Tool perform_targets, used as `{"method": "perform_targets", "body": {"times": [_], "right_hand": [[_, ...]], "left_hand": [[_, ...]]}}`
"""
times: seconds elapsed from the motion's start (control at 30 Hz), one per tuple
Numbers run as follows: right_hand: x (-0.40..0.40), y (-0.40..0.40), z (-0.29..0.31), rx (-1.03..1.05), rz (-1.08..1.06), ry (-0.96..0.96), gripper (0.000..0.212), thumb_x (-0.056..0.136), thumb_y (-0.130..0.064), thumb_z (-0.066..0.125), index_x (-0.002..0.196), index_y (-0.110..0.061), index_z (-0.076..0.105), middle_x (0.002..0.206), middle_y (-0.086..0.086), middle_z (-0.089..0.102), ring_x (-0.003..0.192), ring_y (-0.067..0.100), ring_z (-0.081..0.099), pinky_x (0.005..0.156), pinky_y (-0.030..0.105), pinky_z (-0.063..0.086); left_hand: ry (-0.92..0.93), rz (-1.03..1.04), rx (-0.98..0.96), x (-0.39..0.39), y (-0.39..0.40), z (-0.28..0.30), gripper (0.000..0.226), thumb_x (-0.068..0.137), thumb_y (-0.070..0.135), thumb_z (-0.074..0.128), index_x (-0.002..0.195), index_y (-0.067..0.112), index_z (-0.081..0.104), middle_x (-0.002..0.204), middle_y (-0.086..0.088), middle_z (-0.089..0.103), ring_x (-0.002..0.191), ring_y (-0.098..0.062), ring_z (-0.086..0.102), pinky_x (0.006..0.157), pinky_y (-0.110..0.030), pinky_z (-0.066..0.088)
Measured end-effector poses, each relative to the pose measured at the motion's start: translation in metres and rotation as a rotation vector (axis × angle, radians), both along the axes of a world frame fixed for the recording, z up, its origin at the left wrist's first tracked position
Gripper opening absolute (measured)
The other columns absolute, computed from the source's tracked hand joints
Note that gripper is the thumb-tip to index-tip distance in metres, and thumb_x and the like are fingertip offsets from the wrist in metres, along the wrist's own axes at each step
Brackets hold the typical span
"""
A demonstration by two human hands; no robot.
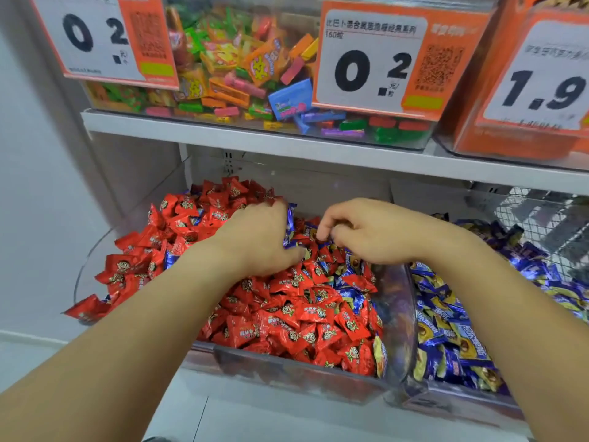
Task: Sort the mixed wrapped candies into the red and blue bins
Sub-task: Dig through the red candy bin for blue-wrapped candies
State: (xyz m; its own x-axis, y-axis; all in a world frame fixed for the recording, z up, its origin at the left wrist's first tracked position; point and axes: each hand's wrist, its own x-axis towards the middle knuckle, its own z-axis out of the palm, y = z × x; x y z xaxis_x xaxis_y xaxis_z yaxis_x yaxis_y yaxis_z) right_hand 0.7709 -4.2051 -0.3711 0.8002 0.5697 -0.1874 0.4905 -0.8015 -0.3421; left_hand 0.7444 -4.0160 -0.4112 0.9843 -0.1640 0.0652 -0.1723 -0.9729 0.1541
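A clear bin (287, 374) on the lower shelf is heaped with red wrapped candies (296, 314), and a few blue wrapped candies (349, 296) are mixed among them. To its right stands a second clear bin (446, 400) filled with blue and yellow wrapped candies (446, 333). My left hand (261, 240) lies over the red heap and grips several blue candies (290, 229) between fingers and palm. Just to the right, my right hand (366, 231) has its fingers curled down into the heap, pinching at a blue candy; the fingertips hide the grip.
An upper shelf (255, 138) carries a clear box of multicoloured flat candies (242, 74) with orange price signs (376, 62) reading 0.2 and 1.9. A wire basket (541, 218) sits at the back right. A pale wall (38, 186) closes the left side.
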Motion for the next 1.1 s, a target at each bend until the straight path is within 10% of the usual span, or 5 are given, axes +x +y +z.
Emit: {"method": "perform_targets", "body": {"times": [0.1,0.47,0.63,0.9,1.1], "right_hand": [[0.008,0.008,-0.001,-0.101,0.021,-0.032,0.02,0.093,-0.046,0.062,0.107,-0.032,0.063,0.112,-0.009,0.065,0.096,0.015,0.062,0.085,0.034,0.051],[0.062,0.036,-0.027,-0.118,-0.064,0.046,0.06,0.081,-0.043,0.08,0.135,-0.029,0.056,0.14,-0.002,0.055,0.122,0.021,0.055,0.105,0.037,0.045],[0.066,0.037,-0.034,-0.057,-0.09,0.023,0.058,0.076,-0.032,0.085,0.129,-0.028,0.06,0.134,-0.002,0.058,0.119,0.019,0.056,0.094,0.028,0.046],[0.05,0.023,-0.019,-0.079,-0.074,-0.086,0.035,0.083,-0.037,0.079,0.115,-0.027,0.069,0.114,-0.004,0.056,0.1,0.019,0.055,0.08,0.026,0.041],[0.035,0.011,-0.012,-0.1,-0.05,-0.108,0.03,0.086,-0.042,0.075,0.112,-0.029,0.067,0.111,-0.005,0.053,0.1,0.019,0.054,0.081,0.028,0.043]], "left_hand": [[-0.001,-0.015,0.076,0.004,0.006,-0.007,0.046,0.08,0.058,0.068,0.1,0.019,0.056,0.091,0.0,0.062,0.092,-0.026,0.06,0.079,-0.035,0.046],[-0.045,0.03,-0.231,0.009,0.022,-0.014,0.03,0.075,0.033,0.077,0.074,0.02,0.05,0.069,0.0,0.059,0.07,-0.024,0.059,0.059,-0.033,0.044],[0.047,0.031,-0.266,0.012,0.022,-0.012,0.077,0.063,0.063,0.079,0.127,0.027,0.056,0.11,0.008,0.066,0.104,-0.019,0.061,0.091,-0.035,0.051],[0.023,0.112,-0.256,0.017,0.013,-0.014,0.035,0.071,0.042,0.083,0.089,0.02,0.063,0.079,0.004,0.065,0.081,-0.023,0.065,0.072,-0.031,0.051],[0.104,0.098,-0.221,0.017,0.01,-0.012,0.087,0.059,0.07,0.079,0.132,0.028,0.057,0.121,0.006,0.066,0.112,-0.02,0.061,0.096,-0.039,0.05]]}}
